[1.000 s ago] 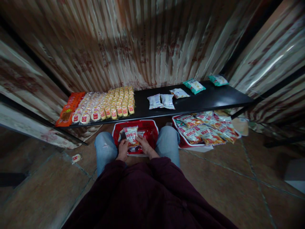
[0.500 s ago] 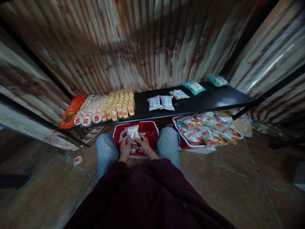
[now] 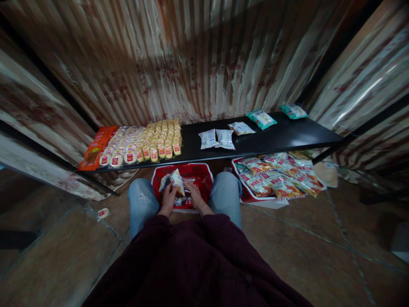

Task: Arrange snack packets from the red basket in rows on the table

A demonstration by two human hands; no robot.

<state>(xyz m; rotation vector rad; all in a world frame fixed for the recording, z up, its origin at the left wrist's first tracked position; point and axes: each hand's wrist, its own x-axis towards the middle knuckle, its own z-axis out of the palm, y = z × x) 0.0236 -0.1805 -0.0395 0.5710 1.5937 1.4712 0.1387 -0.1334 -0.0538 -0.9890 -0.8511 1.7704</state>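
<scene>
Between my knees stands a red basket (image 3: 201, 170) with several snack bags inside. My left hand (image 3: 168, 199) is closed on a small white and yellow snack bag (image 3: 177, 180), tilted on its side above the basket. My right hand (image 3: 194, 195) is just right of that bag, its fingers stretched toward it and fairly flat. Whether its fingertips touch the bag is hard to make out. Other packets in the basket are partly hidden beneath both hands.
A black shelf (image 3: 198, 157) carries wrapped round cakes (image 3: 116, 158), yellow packets (image 3: 159, 140), an orange bag (image 3: 97, 149), white bags (image 3: 225, 138) and green bags (image 3: 261, 118). Another basket (image 3: 246, 195), full of large snack bags (image 3: 281, 181), stands right. One wrapped cake (image 3: 103, 213) lies on the floor.
The snack bag has turned from facing me to a tilted, edge-on pose in my left hand. My right hand's fingers have come away from its front.
</scene>
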